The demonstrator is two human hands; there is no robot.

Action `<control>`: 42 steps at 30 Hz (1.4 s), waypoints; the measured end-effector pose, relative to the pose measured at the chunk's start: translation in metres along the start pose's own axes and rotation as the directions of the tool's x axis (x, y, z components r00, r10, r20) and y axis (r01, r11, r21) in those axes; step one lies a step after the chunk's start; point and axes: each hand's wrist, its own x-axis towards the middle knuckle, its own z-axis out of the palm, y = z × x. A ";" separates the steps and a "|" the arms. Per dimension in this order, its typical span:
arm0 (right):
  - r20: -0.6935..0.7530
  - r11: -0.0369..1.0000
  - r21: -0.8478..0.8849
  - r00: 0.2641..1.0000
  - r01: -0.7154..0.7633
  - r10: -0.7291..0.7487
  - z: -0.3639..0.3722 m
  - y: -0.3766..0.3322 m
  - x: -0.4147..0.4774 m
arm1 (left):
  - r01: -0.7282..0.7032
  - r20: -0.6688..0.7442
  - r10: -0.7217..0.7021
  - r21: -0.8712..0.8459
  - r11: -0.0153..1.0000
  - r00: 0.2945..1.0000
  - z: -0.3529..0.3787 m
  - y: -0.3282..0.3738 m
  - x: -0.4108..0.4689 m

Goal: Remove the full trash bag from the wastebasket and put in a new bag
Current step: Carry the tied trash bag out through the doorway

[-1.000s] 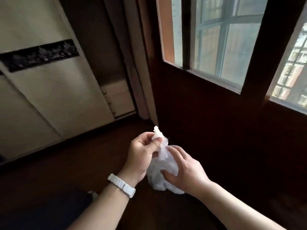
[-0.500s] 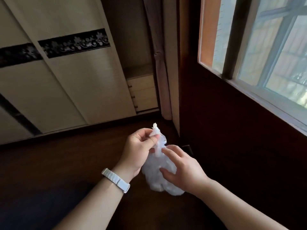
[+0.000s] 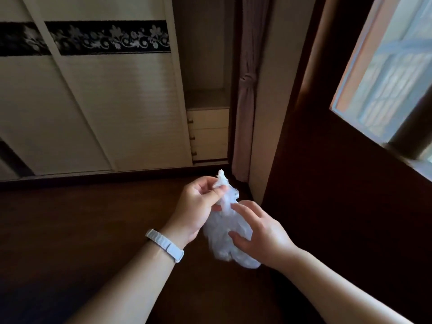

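A small, filled, translucent white trash bag [image 3: 221, 239] hangs in the air above the dark floor. My left hand [image 3: 198, 206] pinches its gathered neck between thumb and fingers, and the bag's twisted tip sticks up above that grip. My right hand [image 3: 259, 235] holds the bag's body from the right, thumb low and index finger stretched toward the neck. A white band sits on my left wrist. No wastebasket is in view.
A cream sliding wardrobe [image 3: 98, 108] with a black floral strip fills the left back. Beside it stand small drawers [image 3: 209, 134] and a tied curtain [image 3: 245, 90]. A dark wood wall with a window [image 3: 392, 73] runs along the right. The floor [image 3: 81, 220] is dark wood.
The view has swung left, from the window toward the wardrobe. Both hands keep the same hold on the bag, and the right index finger has lifted toward the neck.
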 end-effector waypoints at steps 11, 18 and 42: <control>0.021 0.996 0.048 0.997 0.068 -0.069 0.062 -0.007 0.165 | -0.040 -0.049 0.040 0.013 0.999 0.998 -0.101 0.013 0.132; 0.074 0.972 0.197 0.987 0.129 -0.145 0.112 0.016 0.255 | 0.006 -0.180 -0.017 -0.061 0.998 0.983 -0.145 -0.002 0.201; 0.216 0.754 0.526 0.796 0.392 -0.565 0.248 0.023 0.626 | 0.056 -0.693 0.021 0.089 0.994 0.720 -0.320 0.022 0.437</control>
